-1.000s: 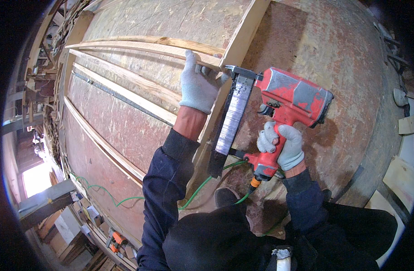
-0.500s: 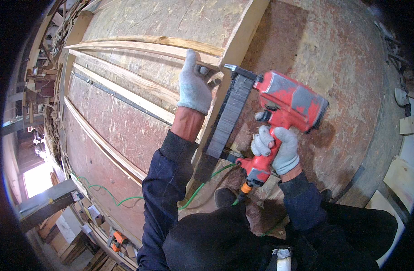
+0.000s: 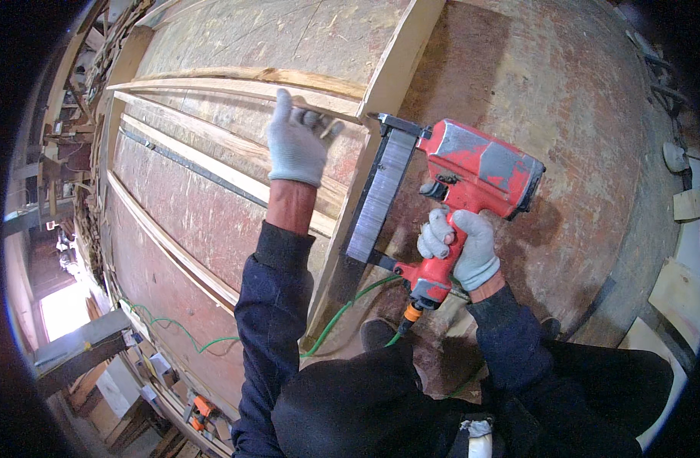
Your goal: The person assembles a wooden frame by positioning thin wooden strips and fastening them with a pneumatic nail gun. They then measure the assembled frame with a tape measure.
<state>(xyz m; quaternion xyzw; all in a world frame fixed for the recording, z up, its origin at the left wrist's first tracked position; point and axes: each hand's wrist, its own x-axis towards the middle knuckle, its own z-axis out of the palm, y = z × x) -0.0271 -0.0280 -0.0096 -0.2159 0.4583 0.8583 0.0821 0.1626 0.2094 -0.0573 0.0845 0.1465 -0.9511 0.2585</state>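
Observation:
My gloved right hand [image 3: 463, 244] grips the handle of a red and grey pneumatic stapler [image 3: 487, 164]. Its long magazine shows a strip of staples, and its nose meets the side of a wooden rail [image 3: 403, 57], level with one end of a pale wooden slat [image 3: 212, 85]. At that slat is my gloved left hand [image 3: 298, 145], open, thumb raised over the slat's near edge and fingers apart, partly bent toward the rail. Whether its fingertips touch the wood is hard to tell. A green air hose [image 3: 338, 313] joins the stapler at an orange fitting [image 3: 412, 313].
A second slat [image 3: 312, 79] lies just beyond the first. More slats [image 3: 189, 151] cross the frame nearer me, over a worn reddish work surface [image 3: 178, 206]. Stacked wood scraps line the left side. An orange tool [image 3: 203, 406] lies at the lower left, pale boards [image 3: 678, 294] at the right.
My left hand has shifted left along the slat, away from the rail, its fingers loosening. The stapler has moved slightly left with my right hand, its nose still at the rail.

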